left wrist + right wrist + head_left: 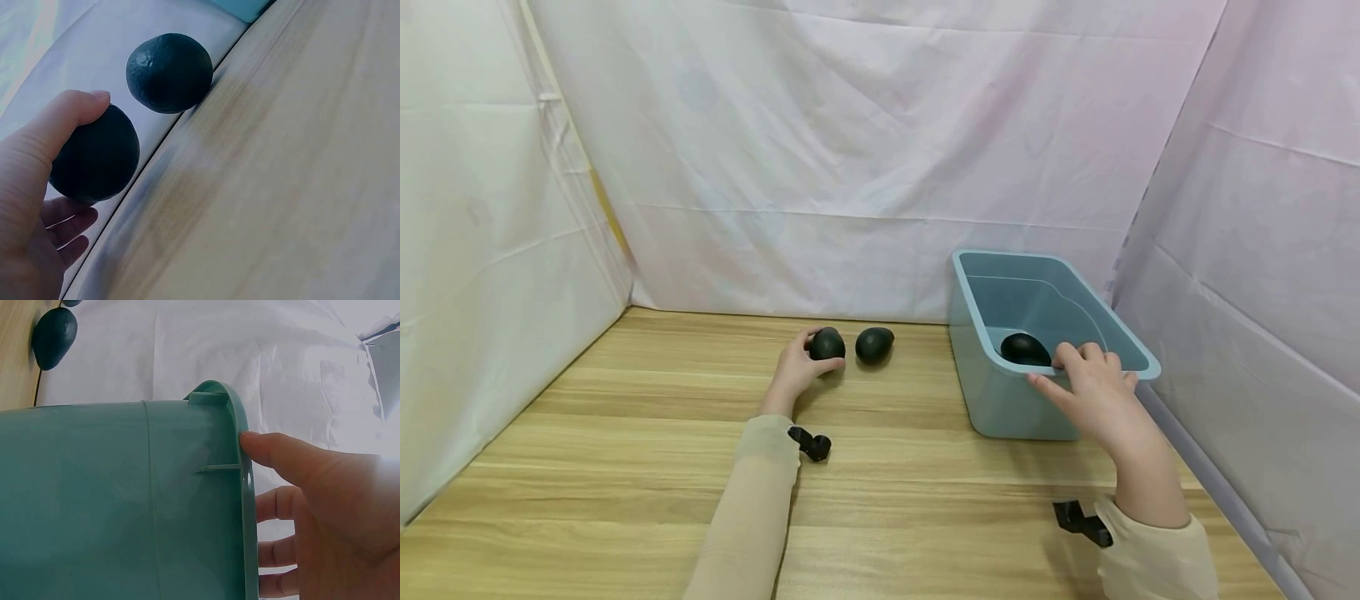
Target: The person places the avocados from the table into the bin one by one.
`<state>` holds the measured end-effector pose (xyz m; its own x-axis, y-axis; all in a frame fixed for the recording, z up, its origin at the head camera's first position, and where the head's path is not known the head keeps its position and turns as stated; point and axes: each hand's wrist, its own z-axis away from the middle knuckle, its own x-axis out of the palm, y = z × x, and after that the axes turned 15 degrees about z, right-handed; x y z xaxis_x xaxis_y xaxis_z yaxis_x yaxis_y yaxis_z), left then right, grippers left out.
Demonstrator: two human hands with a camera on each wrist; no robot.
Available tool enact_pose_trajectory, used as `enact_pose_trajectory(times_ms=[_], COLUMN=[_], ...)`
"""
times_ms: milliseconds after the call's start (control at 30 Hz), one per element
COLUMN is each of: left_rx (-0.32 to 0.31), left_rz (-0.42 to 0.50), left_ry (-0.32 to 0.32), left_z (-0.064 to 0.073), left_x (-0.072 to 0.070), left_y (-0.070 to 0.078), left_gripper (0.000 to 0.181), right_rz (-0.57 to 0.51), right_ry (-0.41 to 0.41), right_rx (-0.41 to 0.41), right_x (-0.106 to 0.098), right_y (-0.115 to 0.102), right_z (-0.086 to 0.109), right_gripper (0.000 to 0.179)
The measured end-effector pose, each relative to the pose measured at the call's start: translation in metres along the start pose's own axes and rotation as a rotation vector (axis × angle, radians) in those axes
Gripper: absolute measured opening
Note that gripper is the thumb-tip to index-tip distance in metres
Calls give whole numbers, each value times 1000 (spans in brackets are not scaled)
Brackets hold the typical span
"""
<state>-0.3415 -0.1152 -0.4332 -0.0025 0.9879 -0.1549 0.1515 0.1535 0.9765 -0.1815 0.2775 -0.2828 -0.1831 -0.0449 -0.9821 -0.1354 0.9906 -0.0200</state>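
My left hand (797,367) grips a dark green avocado (827,343) between thumb and fingers on the wooden table; in the left wrist view the thumb lies over the top of this avocado (97,159). A second avocado (874,345) lies just to its right. At the right stands a blue-green plastic bin (1011,400), with another dark avocado (1025,349) inside near the front wall. My right hand (1101,400) holds the bin's near rim, thumb outside and fingers reaching over it. The right wrist view shows the thumb (275,450) against the rim.
A white cloth (850,150) hangs behind the table, and more cloth (1262,250) closes off the right side close to the bin. The wooden tabletop (910,492) spreads out in front. Small black straps (811,444) sit on both wrists.
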Motion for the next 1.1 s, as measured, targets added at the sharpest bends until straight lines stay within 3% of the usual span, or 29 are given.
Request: enact_pose_trajectory(times_ms=[1100], left_rx=[110], left_rz=[-131], left_ry=[79], left_z=[-1], left_x=[-1], left_y=[13], left_gripper=[77], right_rz=[4], right_ry=[-8], right_rx=[10], right_x=[-2], right_y=[-1], right_z=[1], right_gripper=[50])
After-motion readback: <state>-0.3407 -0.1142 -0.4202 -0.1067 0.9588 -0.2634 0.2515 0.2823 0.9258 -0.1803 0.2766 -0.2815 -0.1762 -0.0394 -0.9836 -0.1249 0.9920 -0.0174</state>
